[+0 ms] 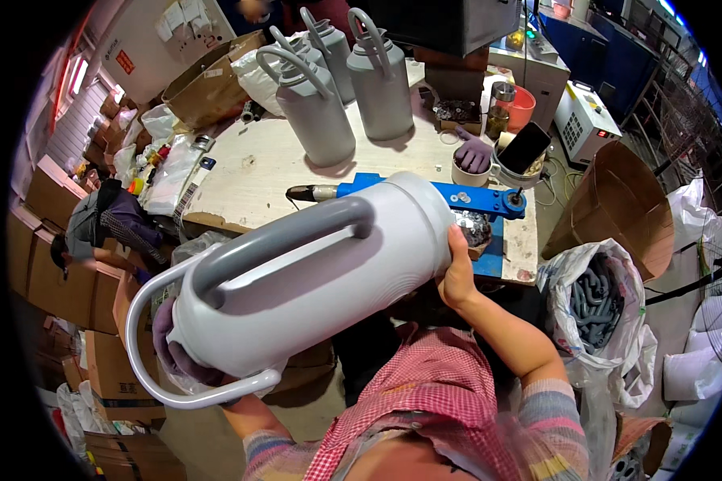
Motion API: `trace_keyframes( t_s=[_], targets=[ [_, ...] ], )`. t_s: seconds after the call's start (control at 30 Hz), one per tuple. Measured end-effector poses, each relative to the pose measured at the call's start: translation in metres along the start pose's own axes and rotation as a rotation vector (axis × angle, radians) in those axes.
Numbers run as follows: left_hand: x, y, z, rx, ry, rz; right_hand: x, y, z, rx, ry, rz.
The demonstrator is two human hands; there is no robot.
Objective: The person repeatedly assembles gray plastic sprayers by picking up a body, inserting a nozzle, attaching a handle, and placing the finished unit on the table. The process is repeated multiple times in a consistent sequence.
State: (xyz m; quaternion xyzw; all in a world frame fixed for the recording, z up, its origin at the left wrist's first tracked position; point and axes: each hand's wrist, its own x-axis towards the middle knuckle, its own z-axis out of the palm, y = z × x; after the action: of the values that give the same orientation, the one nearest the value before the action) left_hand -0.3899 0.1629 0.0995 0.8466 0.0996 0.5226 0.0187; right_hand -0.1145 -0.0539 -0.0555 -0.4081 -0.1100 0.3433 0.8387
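Note:
A large pale grey jug (321,293) lies tilted across the front of me, lifted above the table's near edge. It has a darker grey side handle (285,236) and a hoop-shaped carrying handle (143,329) at its neck. My left hand (186,362), in a purple glove, is closed round the neck end at the lower left, with its fingers partly hidden. At the base end my bare right hand (457,271) grips the jug's edge. Behind the base runs a blue metal bar fixture (489,200) with small washers on it. A dark-tipped tool (313,192) adjoins its left end.
Several grey jugs (385,96) stand on the white worktable (253,180). A cup with a purple glove (473,154), a phone (525,148) and a red container (521,107) sit right. A sack of grey handles (595,305) stands beside me. Another person (108,220) bends among cartons at left.

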Motion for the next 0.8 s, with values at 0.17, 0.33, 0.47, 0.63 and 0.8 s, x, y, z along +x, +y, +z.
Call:
trace_keyframes(
  t_s=[0.17, 0.33, 0.47, 0.63, 0.8],
  targets=[
    [-0.031, -0.039, -0.005, -0.222, 0.141, -0.281, 0.023, -0.074, -0.003, -0.489, -0.230, -0.216],
    [-0.069, -0.058, 0.024, -0.408, 0.158, -0.546, 0.014, -0.064, 0.060, -0.056, -0.246, -0.103],
    [-0.076, -0.067, 0.016, -0.450, 0.117, -0.591, 0.014, -0.054, 0.009, -0.165, -0.510, -0.231],
    [-0.054, -0.080, -0.003, -0.481, 0.084, -0.580, -0.021, 0.021, 0.021, -0.760, -0.180, -0.843],
    [-0.006, -0.055, -0.047, -0.480, -0.033, -0.461, 0.062, 0.097, 0.078, -0.186, -0.139, 0.105]
  ],
)
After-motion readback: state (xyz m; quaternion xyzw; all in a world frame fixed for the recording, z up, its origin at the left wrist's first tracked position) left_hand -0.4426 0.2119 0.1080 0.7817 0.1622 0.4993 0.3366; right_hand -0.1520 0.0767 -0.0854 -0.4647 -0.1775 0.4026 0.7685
